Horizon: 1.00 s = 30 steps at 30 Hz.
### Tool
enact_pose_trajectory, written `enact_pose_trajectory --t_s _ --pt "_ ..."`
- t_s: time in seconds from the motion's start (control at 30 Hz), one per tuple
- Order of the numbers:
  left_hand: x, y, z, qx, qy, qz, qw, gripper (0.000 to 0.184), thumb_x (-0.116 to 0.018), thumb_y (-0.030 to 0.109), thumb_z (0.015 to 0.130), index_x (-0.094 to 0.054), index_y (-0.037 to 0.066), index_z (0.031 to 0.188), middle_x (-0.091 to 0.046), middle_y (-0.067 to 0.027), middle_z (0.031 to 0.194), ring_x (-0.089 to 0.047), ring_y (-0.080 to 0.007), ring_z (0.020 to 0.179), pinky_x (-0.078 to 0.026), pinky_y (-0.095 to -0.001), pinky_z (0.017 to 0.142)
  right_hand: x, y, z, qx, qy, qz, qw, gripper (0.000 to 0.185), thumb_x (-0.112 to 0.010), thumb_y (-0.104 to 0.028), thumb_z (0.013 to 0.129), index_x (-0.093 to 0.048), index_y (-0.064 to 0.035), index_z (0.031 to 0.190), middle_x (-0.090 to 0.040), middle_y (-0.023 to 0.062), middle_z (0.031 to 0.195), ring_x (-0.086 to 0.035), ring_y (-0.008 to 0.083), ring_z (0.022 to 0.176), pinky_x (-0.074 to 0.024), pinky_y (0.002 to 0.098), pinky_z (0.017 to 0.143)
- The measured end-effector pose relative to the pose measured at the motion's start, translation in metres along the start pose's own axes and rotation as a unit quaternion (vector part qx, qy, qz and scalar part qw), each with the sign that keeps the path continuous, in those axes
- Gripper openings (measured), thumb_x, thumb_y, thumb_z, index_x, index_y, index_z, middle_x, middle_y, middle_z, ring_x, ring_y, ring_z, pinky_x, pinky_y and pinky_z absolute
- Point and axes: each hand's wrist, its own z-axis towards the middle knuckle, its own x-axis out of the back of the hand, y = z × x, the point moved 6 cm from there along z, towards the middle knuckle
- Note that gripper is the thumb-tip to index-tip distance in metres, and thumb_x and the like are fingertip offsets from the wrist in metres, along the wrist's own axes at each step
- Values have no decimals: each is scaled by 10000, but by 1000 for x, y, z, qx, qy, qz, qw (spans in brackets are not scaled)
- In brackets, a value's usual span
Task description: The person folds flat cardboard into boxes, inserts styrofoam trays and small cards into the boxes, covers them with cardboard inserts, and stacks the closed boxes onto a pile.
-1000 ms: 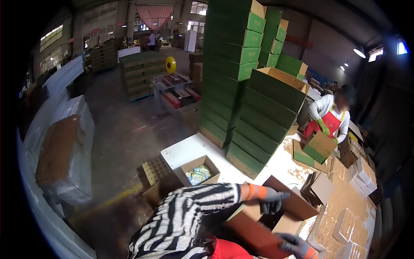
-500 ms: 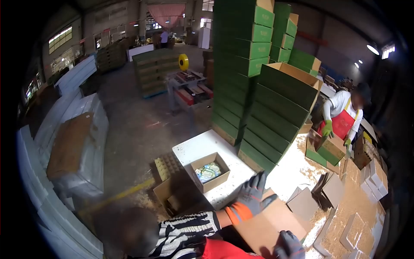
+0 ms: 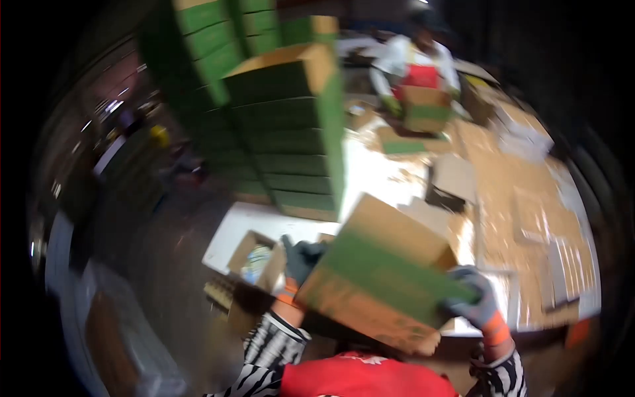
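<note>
A green-and-brown cardboard box (image 3: pixel 380 274) is held tilted in front of my red apron, with its printed side toward me. My left hand (image 3: pixel 303 259), in a grey glove with an orange cuff, grips the box's left end. At the opposite end my right hand (image 3: pixel 475 299), gloved the same way, has its fingers curled over the edge. Both hands are somewhat blurred, and the far side of the box hides part of the left fingers. Just left of my left hand, a small open carton (image 3: pixel 253 260) holds several pale packets.
Tall stacks of green boxes (image 3: pixel 284 132) rise beyond the white table (image 3: pixel 228 228). Brown cardboard sheets (image 3: pixel 506 192) cover the right side, with folded cardboard (image 3: pixel 453 178) nearer the middle. Across the table, a co-worker in a red apron (image 3: pixel 420 77) handles another box (image 3: pixel 425 109).
The view has swung to the right. The box, earlier showing a plain brown face under my hands, is now raised and tilted, its green printed side visible. My right hand has moved onto its right end.
</note>
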Motion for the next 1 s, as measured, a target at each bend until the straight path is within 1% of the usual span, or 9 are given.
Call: enact_pose_trajectory --t_s 0.07,0.1,0.2,0.33,0.5,0.57,0.67,0.87,1.0 --pt "92 -50 -9 201 -11 -110 973 556 -316 530 975 -535 27 1067 -579 -86 995 -563 -215 958 -457 -343 902 -38 0 -27 63 -185 -275 941 282 -758 -203 674 -636 -102 907 -602 86 1087 -570 297 845 -499 343 740" --pt "92 -51 12 185 -27 98 977 490 -325 436 995 -465 25 1222 -520 -104 1183 -522 -227 1079 -422 -353 971 -74 47 -82 54 -287 -312 904 378 -711 -227 684 -620 -112 1032 -549 85 1223 -530 293 895 -479 369 779" --pt "35 -15 27 103 -55 281 953 517 -378 320 1010 -305 36 1436 -447 -120 1387 -437 -249 1251 -370 -319 1036 -70 40 -89 -6 -201 -193 960 594 -678 -245 719 -516 -107 1273 -358 154 1442 -487 342 1050 -436 418 899" --pt "26 -21 33 130 -43 507 851 491 -457 280 986 -369 16 1390 -441 -112 1363 -475 -220 1170 -396 -318 983 4 71 -131 -112 124 -167 972 827 -734 -272 768 -301 -82 1447 -238 195 1496 -304 363 1336 -273 417 1106" --pt "5 -34 9 180 99 394 896 449 -496 299 960 -479 0 1295 -564 -98 1130 -555 -176 960 -478 -300 801 202 266 -366 -207 744 -233 591 717 -668 -177 860 -274 89 1396 -295 209 1463 -280 288 1357 -234 367 1122" --pt "6 -34 15 145 50 419 895 457 -481 267 973 -421 29 1358 -507 -75 1249 -502 -162 1085 -421 -299 915 262 422 -483 -8 750 287 596 739 -638 -351 881 -299 36 1412 -339 149 1449 -344 246 1318 -253 335 1108" --pt "38 -23 21 71 5 527 847 423 -459 266 982 -440 40 1339 -524 -72 1184 -520 -154 1025 -436 -286 865 273 304 -378 -252 752 -45 607 713 -630 -354 884 -315 3 1415 -372 103 1423 -389 219 1271 -282 318 1085" --pt "2 -35 20 175 67 430 883 400 -465 298 980 -492 44 1287 -574 -78 1037 -564 -151 896 -486 -276 743 244 298 -357 -135 768 89 619 757 -569 143 817 -224 -54 1460 -395 90 1397 -449 198 1204 -386 292 1008" --pt "48 -31 24 249 65 387 886 434 -493 311 969 -470 50 1313 -580 -80 1045 -571 -153 901 -493 -278 744 231 293 -378 -128 780 119 601 774 -584 164 792 -236 -30 1455 -382 111 1423 -453 196 1207 -381 292 1008"
